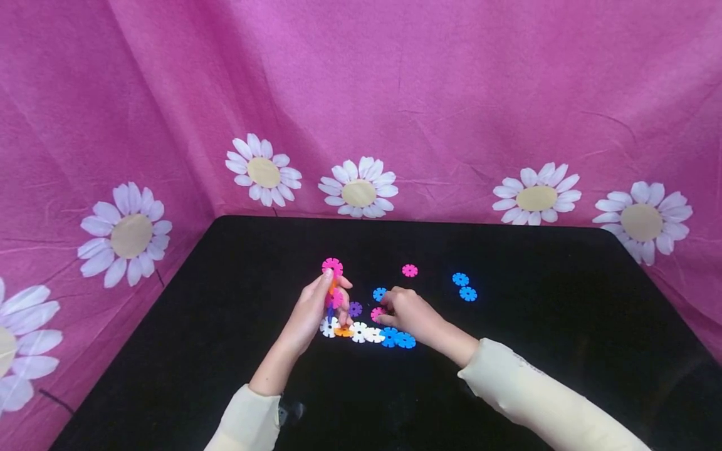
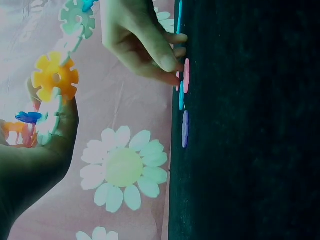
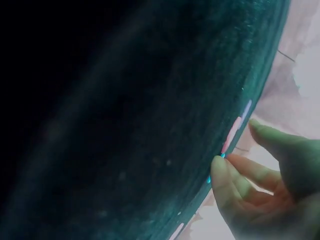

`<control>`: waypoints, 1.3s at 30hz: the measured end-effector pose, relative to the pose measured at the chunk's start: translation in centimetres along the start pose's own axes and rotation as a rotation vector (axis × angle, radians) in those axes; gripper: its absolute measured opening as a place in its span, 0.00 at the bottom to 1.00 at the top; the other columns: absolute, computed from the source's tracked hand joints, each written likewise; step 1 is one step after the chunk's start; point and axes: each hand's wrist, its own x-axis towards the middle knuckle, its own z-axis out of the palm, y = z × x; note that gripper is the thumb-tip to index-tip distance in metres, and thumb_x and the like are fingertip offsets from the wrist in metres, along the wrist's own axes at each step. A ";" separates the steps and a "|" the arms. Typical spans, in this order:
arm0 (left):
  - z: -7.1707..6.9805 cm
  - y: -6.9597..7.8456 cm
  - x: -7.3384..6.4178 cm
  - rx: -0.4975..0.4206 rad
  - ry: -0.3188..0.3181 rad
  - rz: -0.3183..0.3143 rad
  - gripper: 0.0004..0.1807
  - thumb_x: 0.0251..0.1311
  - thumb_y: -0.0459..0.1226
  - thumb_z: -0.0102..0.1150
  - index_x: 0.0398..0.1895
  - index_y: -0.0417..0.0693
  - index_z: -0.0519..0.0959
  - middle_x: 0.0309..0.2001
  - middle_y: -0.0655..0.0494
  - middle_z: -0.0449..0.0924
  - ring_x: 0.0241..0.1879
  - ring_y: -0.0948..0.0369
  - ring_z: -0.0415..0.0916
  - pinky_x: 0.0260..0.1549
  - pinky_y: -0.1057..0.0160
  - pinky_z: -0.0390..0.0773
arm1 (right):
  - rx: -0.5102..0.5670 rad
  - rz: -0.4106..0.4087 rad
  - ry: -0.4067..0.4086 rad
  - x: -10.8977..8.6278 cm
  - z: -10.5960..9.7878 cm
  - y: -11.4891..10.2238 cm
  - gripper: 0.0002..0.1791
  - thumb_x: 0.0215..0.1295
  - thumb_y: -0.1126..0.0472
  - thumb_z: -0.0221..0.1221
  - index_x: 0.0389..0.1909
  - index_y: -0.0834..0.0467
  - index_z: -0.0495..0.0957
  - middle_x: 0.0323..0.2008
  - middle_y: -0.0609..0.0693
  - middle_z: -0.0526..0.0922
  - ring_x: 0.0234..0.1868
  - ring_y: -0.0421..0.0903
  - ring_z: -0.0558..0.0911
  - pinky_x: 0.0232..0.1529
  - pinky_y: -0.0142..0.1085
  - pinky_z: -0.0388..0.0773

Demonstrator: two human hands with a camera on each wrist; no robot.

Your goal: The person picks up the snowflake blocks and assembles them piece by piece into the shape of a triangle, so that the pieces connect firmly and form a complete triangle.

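Note:
My left hand [image 1: 307, 310] grips a chain of slotted plastic flower discs joined edge to edge. A pink disc [image 1: 333, 267] tops the chain above the thumb; white, orange and blue discs [image 1: 405, 340] trail off to the right. In the left wrist view, an orange disc [image 2: 56, 77] stands by the palm. My right hand [image 1: 416, 318] is down at the tabletop, thumb and fingers apart. Its thumb is by a loose pink disc [image 1: 376, 314], its fingers by a loose blue disc [image 1: 379, 294]. The right hand partly hides both. A purple disc [image 1: 355, 309] lies between the hands.
Farther back on the black table [image 1: 225, 351] lie another pink disc [image 1: 409, 270] and two blue discs [image 1: 468, 294] to the right. A pink cloth [image 1: 440, 94] printed with large white daisies hangs behind the table and along its left side.

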 end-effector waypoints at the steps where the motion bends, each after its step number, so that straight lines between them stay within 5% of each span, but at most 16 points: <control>1: 0.1 0.0 0.0 0.000 -0.005 0.000 0.28 0.75 0.53 0.35 0.49 0.34 0.69 0.23 0.62 0.79 0.21 0.67 0.79 0.31 0.72 0.82 | -0.038 -0.026 0.000 0.0 0.1 -0.1 0.10 0.55 0.59 0.70 0.35 0.61 0.85 0.28 0.52 0.82 0.28 0.42 0.82 0.30 0.28 0.83; 7: 0.5 0.2 -0.2 -0.018 -0.039 0.005 0.26 0.76 0.51 0.35 0.50 0.34 0.67 0.22 0.65 0.78 0.19 0.68 0.77 0.29 0.73 0.80 | -0.090 -0.079 0.022 0.0 0.5 -0.1 0.08 0.56 0.60 0.70 0.33 0.59 0.84 0.27 0.51 0.80 0.26 0.41 0.81 0.29 0.27 0.82; 15: 0.9 0.0 -0.2 -0.033 -0.019 -0.012 0.22 0.76 0.49 0.36 0.47 0.37 0.67 0.22 0.64 0.76 0.16 0.68 0.72 0.23 0.75 0.76 | 0.182 -0.008 0.046 -0.1 0.0 1.1 0.06 0.57 0.68 0.68 0.29 0.57 0.79 0.26 0.50 0.84 0.26 0.38 0.82 0.30 0.26 0.82; 22: 1.1 -0.3 -0.1 -0.058 -0.041 -0.020 0.24 0.76 0.53 0.32 0.44 0.41 0.66 0.22 0.62 0.74 0.15 0.68 0.71 0.23 0.75 0.75 | 0.340 0.021 0.106 -0.8 -0.9 1.5 0.06 0.60 0.64 0.66 0.31 0.56 0.78 0.28 0.50 0.85 0.22 0.40 0.80 0.28 0.26 0.80; 30: 1.8 -0.9 -0.3 -0.010 -0.050 -0.063 0.23 0.76 0.52 0.36 0.44 0.40 0.67 0.23 0.60 0.76 0.16 0.67 0.72 0.25 0.74 0.77 | 0.465 -0.080 0.317 -1.6 -1.8 1.3 0.07 0.61 0.64 0.65 0.36 0.57 0.76 0.32 0.57 0.86 0.27 0.45 0.85 0.34 0.27 0.83; 39: 2.3 -1.3 -0.4 -0.006 -0.133 -0.081 0.23 0.76 0.52 0.36 0.45 0.40 0.67 0.23 0.61 0.76 0.16 0.67 0.72 0.23 0.74 0.76 | 0.522 -0.278 0.492 -1.9 -2.1 1.1 0.11 0.61 0.67 0.64 0.45 0.59 0.80 0.37 0.54 0.88 0.30 0.42 0.85 0.36 0.27 0.83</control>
